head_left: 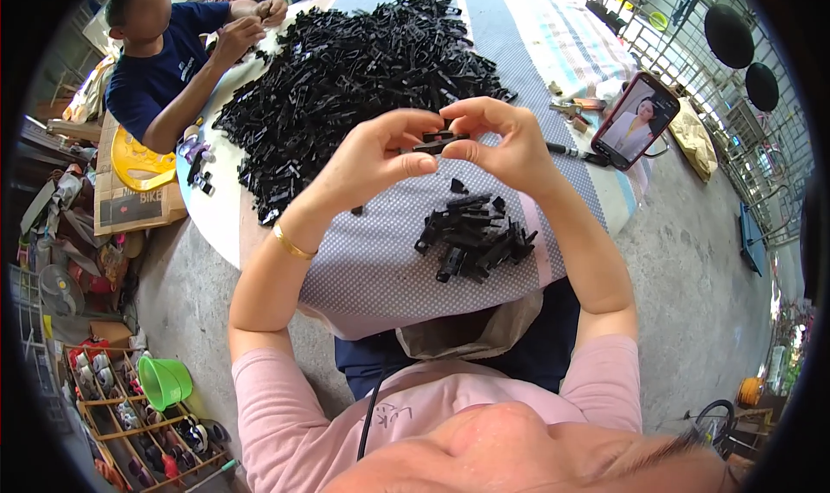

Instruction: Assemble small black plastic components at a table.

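Both my hands are raised over the table's near half, with a small black plastic part (443,141) pinched between them. My left hand (380,156) grips its left end with thumb and fingers. On the other end are the thumb and curled fingers of my right hand (503,143). The part's exact kind is too small to make out. Beyond my hands spreads a large pile of similar black plastic parts (372,60). Closer to me, below my right hand, lies a smaller heap of black pieces (475,242).
A phone (638,121) stands tilted on a holder at the right, near orange-handled pliers (588,104). Across the pile at the left, a co-worker (160,60) in dark blue handles something small. A brown bag (471,333) lies open at my lap, below the cloth-covered table edge (372,307).
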Motion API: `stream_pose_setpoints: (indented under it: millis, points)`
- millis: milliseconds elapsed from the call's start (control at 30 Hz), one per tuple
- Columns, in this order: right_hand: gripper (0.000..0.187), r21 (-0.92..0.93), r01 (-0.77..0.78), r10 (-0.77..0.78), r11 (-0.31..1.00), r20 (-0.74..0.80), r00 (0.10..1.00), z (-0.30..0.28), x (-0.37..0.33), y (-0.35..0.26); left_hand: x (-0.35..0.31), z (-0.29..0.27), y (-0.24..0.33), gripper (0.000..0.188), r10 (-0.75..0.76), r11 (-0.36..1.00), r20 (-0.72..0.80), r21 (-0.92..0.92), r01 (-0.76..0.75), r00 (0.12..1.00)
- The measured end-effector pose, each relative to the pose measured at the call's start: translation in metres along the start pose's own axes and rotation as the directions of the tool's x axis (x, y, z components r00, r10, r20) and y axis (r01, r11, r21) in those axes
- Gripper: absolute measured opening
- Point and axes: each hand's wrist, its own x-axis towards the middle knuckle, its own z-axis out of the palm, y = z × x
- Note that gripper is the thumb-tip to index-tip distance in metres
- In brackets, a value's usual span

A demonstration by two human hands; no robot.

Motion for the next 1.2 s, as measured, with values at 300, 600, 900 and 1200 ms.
stream_pose_setpoints:
  millis: [300, 600, 900, 1200]
  points:
    - [0.021, -0.143, -0.057, 0.126, 0.988, 0.535, 0.835, -0.001, -0.002, 0.002, -0.079, -0.049, 0.002, 0.093, 0.031, 0.391, -0.349, 0.867, 0.31, 0.937]
    - [0.023, -0.216, -0.04, 0.181, 0.976, 0.689, 0.702, -0.002, -0.006, 0.002, -0.076, -0.014, -0.041, 0.111, -0.033, 0.298, -0.508, 0.817, 0.493, 0.861]
    - [0.024, -0.129, -0.149, 0.195, 0.98, 0.759, 0.621, -0.011, -0.004, 0.004, -0.001, 0.004, -0.055, 0.107, 0.088, 0.354, -0.474, 0.837, 0.417, 0.876]
    - [0.024, -0.404, -0.037, 0.09, 0.914, 0.113, 0.99, -0.015, 0.007, 0.033, 0.035, -0.008, -0.041, 0.099, -0.072, 0.438, -0.335, 0.836, 0.331, 0.94]
